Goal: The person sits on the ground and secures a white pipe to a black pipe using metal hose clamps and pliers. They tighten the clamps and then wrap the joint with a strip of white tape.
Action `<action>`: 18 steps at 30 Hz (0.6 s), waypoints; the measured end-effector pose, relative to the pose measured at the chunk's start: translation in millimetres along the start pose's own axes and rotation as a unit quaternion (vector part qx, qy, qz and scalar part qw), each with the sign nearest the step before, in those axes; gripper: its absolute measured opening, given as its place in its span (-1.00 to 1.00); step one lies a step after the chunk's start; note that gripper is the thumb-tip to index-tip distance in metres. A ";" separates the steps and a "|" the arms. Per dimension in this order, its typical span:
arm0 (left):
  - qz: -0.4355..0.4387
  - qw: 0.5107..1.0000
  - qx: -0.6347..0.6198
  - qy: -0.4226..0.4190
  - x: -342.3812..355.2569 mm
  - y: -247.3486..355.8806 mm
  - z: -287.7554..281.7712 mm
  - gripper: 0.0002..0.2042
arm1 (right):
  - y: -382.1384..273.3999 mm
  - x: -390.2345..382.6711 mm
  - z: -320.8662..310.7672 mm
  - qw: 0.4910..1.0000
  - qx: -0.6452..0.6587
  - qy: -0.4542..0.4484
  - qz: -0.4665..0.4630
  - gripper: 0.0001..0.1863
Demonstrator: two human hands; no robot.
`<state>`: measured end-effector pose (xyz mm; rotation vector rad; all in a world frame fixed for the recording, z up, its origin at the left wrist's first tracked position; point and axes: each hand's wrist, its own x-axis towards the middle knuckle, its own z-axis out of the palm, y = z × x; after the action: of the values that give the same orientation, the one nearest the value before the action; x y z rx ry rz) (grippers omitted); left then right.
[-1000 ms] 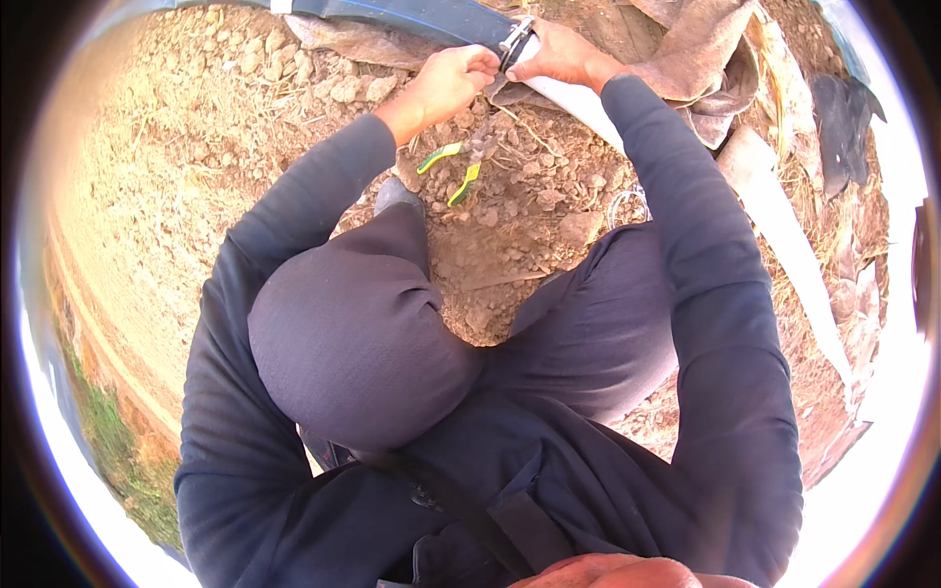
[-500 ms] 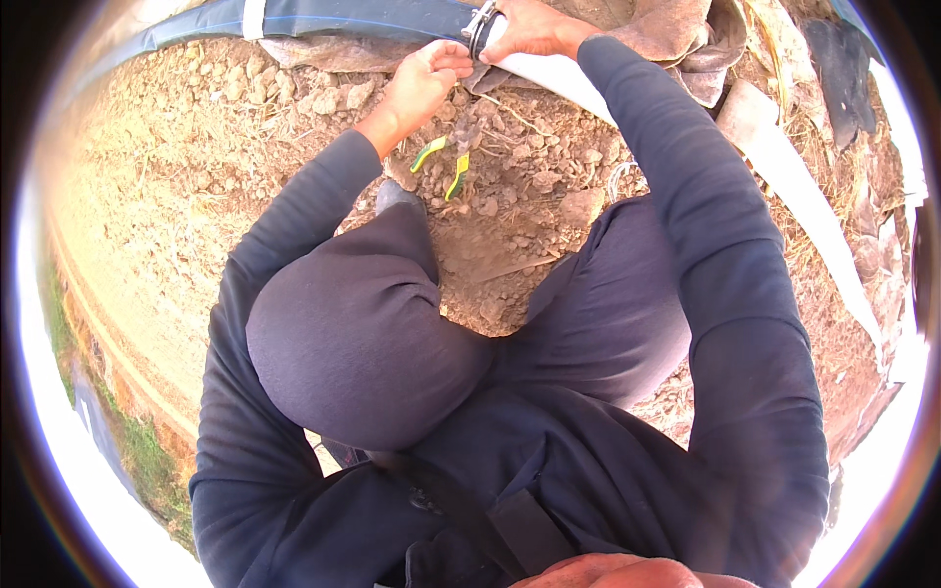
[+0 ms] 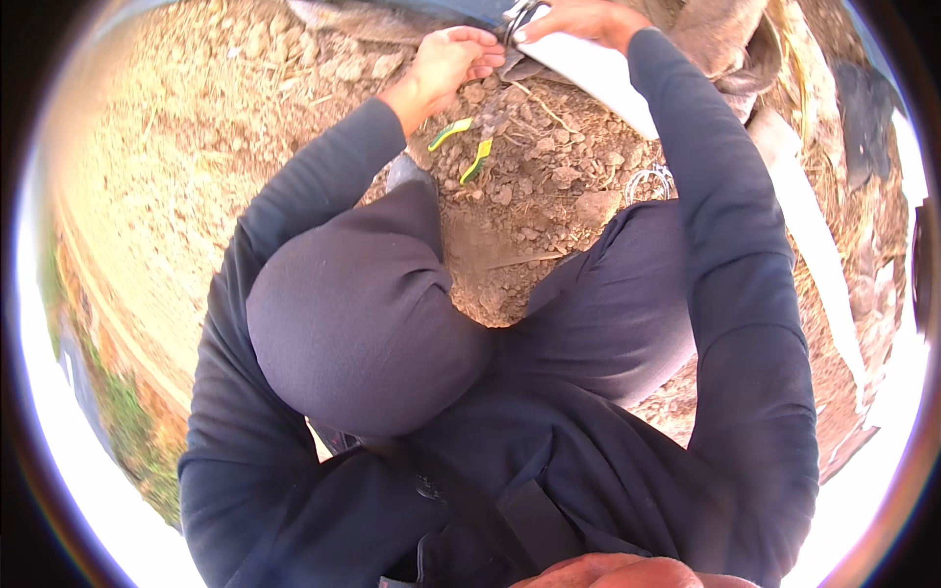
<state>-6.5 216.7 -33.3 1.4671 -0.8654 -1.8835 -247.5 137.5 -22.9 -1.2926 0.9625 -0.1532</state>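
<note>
At the top of the head view, my right hand point(image 3: 578, 24) grips a metal clamp point(image 3: 518, 22) where a blue flat hose point(image 3: 441, 10) meets a white pipe point(image 3: 598, 83). My left hand point(image 3: 451, 64) is just left of that joint, fingers curled together; whatever is in them is hidden. Below the hands, pliers with yellow-green handles point(image 3: 478, 160) lie on the soil. A thin wire coil point(image 3: 647, 184) lies beside my right knee.
Crumpled brownish cloth point(image 3: 720, 34) lies behind my right forearm. A dark sheet point(image 3: 863, 118) and a long pale strip point(image 3: 823, 274) lie on dry soil at the right. My bent legs point(image 3: 363, 323) frame the ground.
The view has shifted, so less of the blue hose shows. My right hand stays at the clamp. My left hand remains beside it, its fingers slightly repositioned.
</note>
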 end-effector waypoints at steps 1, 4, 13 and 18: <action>0.005 1.000 0.002 -0.002 -0.3 1.3 -1.0 -0.77 | -4.6 -6.2 -2.7 0.997 -0.040 0.031 -0.062 -0.57; -0.009 0.999 -0.052 0.014 -1.1 6.3 0.0 -0.77 | -18.7 -14.4 -17.8 0.990 -0.119 0.003 -0.076 -0.54; -0.006 0.962 -0.258 -0.087 6.4 6.0 19.2 -0.70 | -26.7 -13.8 -25.4 0.987 0.133 -0.070 0.050 -0.33; 0.015 0.966 -0.245 -0.077 12.2 -2.3 17.4 -0.63 | -35.6 -13.0 -20.0 0.996 0.019 -0.065 0.065 -0.35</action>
<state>-26.2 210.9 -39.2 1.0115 -0.4339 -2.0214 -254.7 118.9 15.1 -1.1857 0.9246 0.0132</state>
